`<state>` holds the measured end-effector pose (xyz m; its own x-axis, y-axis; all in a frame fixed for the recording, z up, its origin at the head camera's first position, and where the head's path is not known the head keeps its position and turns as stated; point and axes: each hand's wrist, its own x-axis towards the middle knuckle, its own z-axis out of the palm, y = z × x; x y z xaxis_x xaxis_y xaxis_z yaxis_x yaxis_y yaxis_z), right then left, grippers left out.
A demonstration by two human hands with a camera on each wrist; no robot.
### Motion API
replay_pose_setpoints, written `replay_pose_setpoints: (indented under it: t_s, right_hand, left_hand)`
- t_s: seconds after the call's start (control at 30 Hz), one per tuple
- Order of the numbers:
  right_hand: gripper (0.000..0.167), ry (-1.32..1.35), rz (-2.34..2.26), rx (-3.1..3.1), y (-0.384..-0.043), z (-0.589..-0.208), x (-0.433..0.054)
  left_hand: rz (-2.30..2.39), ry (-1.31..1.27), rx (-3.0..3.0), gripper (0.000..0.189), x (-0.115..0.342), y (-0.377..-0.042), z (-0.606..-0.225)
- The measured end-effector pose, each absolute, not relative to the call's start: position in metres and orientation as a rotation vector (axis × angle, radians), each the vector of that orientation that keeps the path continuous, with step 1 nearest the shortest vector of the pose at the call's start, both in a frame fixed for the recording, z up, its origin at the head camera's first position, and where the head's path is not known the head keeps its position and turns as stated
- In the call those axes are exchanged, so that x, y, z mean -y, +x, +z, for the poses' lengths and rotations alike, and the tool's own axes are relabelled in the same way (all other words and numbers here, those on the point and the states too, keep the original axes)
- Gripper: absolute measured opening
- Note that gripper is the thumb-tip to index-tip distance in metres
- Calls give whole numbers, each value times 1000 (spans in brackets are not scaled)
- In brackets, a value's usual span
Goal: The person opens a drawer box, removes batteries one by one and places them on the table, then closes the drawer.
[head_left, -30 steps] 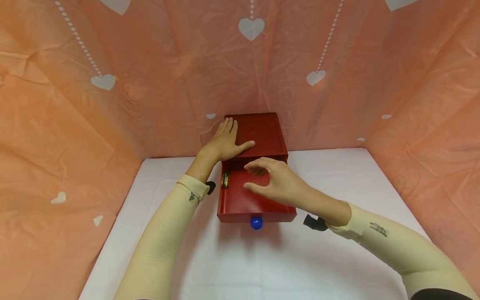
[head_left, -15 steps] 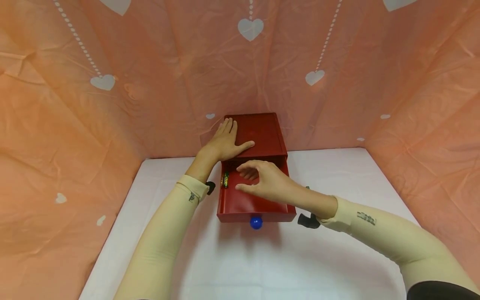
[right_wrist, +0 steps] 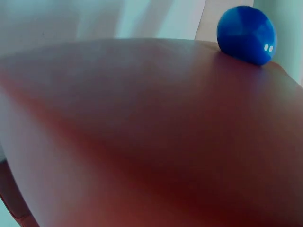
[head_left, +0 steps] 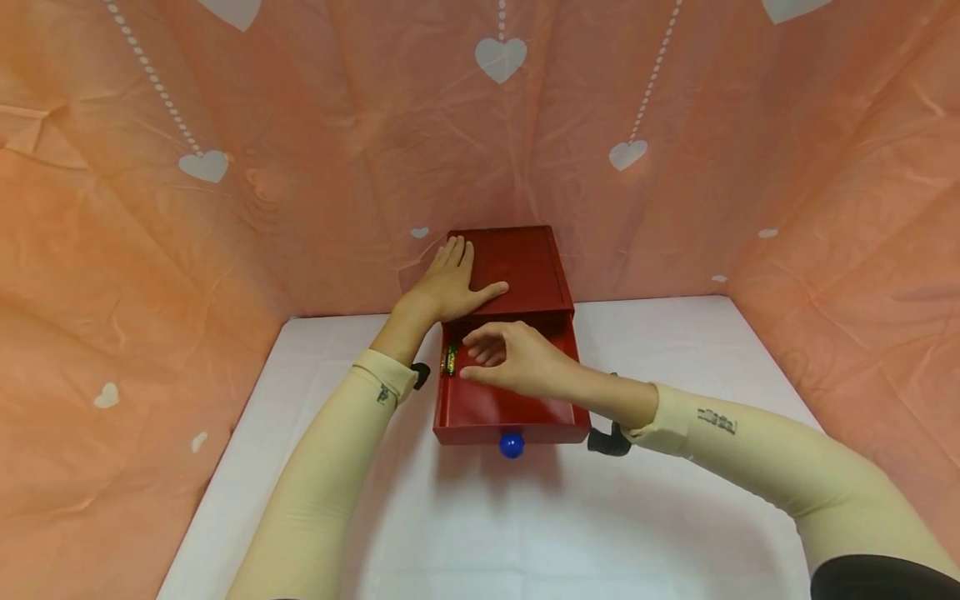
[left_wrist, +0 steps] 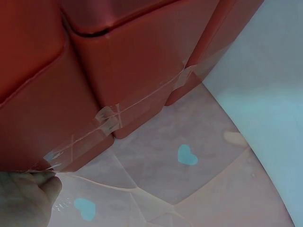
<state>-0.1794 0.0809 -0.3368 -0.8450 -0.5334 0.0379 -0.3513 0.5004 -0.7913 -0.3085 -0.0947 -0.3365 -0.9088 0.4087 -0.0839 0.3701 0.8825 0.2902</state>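
Note:
A red drawer box stands against the back, its drawer pulled out toward me. On the drawer's front sits a round blue knob, also visible in the right wrist view. Against the drawer's left wall lies a small green-and-gold cylinder that looks like a battery. My left hand rests flat on the box top at its left side, fingers straight. Over the drawer is my right hand, fingers loosely curved and thumb apart, holding nothing. Its fingertips are just right of the cylinder, apparently not touching it.
The box stands at the back of a white-covered table. Orange cloth with white hearts hangs behind and on both sides. Clear tape runs along the box's side in the left wrist view.
My right hand has moved left over the drawer, closer to the small cylinder. The left hand, box and drawer have stayed in place.

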Motion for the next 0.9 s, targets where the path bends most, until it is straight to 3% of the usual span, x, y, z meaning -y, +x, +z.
replay_pose_setpoints:
  t_s: [0.53, 0.9]
  right_hand:
    - [48, -735, -1367, -2447, -174, -339, -70]
    - [53, -724, -1189, -2569, -178, -344, -62]
  left_hand:
    - [440, 603, -2901, 110, 94, -307, -335]
    - [448, 612, -2903, 109, 94, -307, -335]
